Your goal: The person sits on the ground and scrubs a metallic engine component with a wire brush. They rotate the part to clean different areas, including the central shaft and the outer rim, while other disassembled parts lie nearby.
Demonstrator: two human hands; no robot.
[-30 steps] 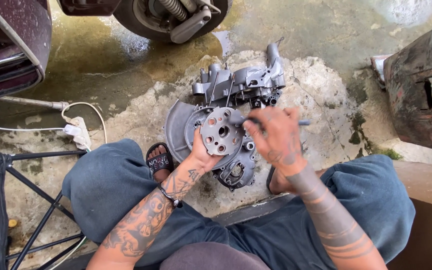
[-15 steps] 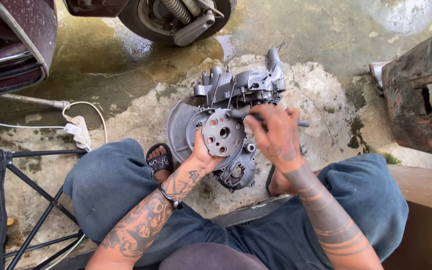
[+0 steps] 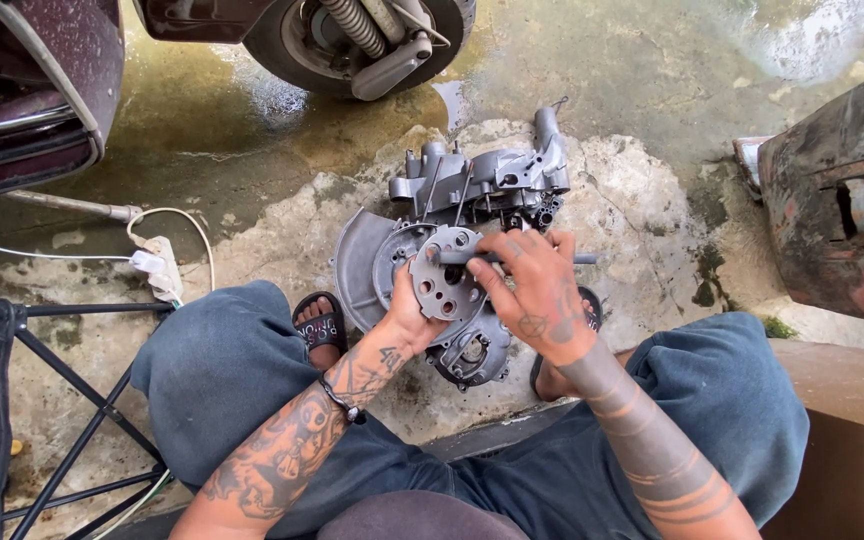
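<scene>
- Your left hand (image 3: 414,318) grips the round perforated plate (image 3: 447,272), fingers closed around its lower edge.
- Your right hand (image 3: 535,290) closes on a metal rod (image 3: 584,258) laid across it.
- The grey engine casing (image 3: 472,195) rests on the wet concrete floor (image 3: 252,215) between your knees.

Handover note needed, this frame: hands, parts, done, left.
Left hand: steadies the round perforated plate from below.
Right hand: grips a grey rod-like tool laid across the plate.
Engine case: grey, on the concrete floor between the person's sandalled feet, plate at its near end.
Done: plate is seated against the case.
Left: whether it is fastened cannot be told; the hands hide the spot.
</scene>
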